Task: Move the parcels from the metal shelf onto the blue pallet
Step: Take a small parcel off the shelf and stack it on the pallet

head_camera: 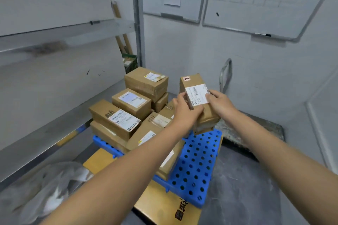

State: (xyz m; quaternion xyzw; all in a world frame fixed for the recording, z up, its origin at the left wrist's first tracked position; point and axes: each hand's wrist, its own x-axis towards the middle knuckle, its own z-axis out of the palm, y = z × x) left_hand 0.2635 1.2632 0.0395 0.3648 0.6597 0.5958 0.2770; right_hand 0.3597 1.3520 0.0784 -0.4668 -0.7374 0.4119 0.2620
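Observation:
A brown cardboard parcel (194, 83) with a white label is held in the air above the far right part of the blue pallet (196, 160). My left hand (184, 109) grips its left side and my right hand (218, 101) grips its right side. Several taped brown parcels (135, 102) are stacked on the left and far side of the perforated pallet. The metal shelf (60, 33) runs along the left; the boards in view are bare.
A flat cardboard box (161, 201) lies under the pallet. Crumpled clear plastic (54, 184) sits on the lowest shelf board at lower left. Whiteboards (256, 0) hang on the wall. A grey slab (256, 129) and a metal handle (225, 73) stand to the right.

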